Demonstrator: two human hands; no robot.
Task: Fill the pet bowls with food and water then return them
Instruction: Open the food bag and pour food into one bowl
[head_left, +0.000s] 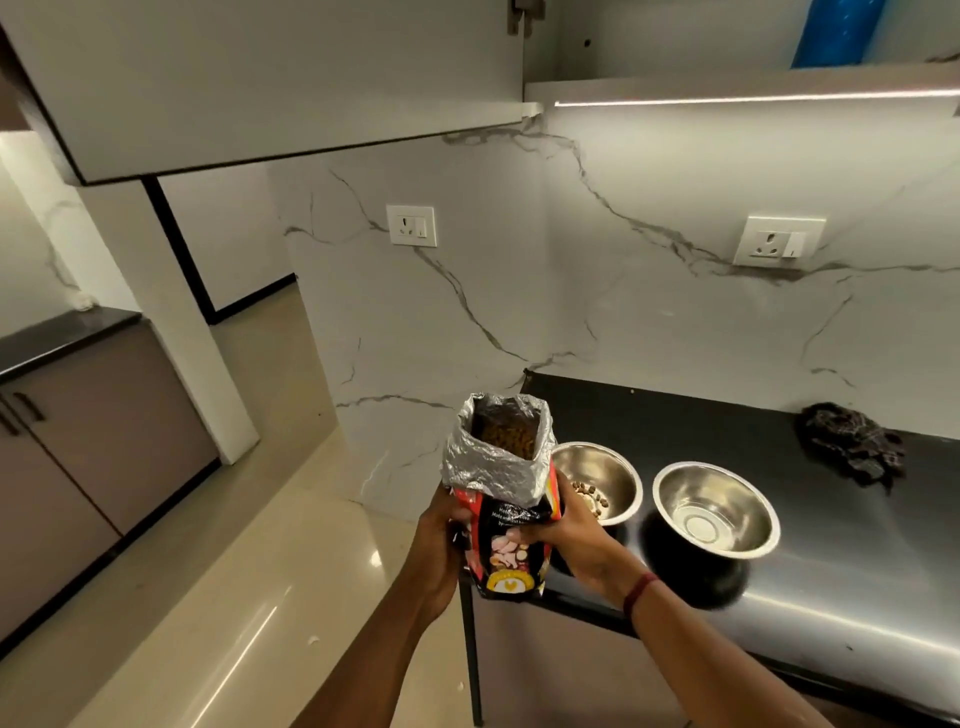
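Note:
I hold an open pet food bag (501, 488) upright in both hands, just off the left end of the black counter (831, 561). Its silver foil top is folded open and brown kibble shows inside. My left hand (441, 540) grips the bag's left side and my right hand (571, 535) grips its right side. Two steel bowls stand on the counter. The left bowl (602, 475), partly behind the bag and my right hand, holds a few pieces of kibble. The right bowl (717, 514) has nothing in it.
A dark crumpled cloth (852, 447) lies at the back of the counter by the marble wall. Two wall sockets (411, 225) sit above. An open upper cabinet door (270, 88) hangs overhead at left. Glossy floor (249, 597) and lower cabinets (78, 441) lie to the left.

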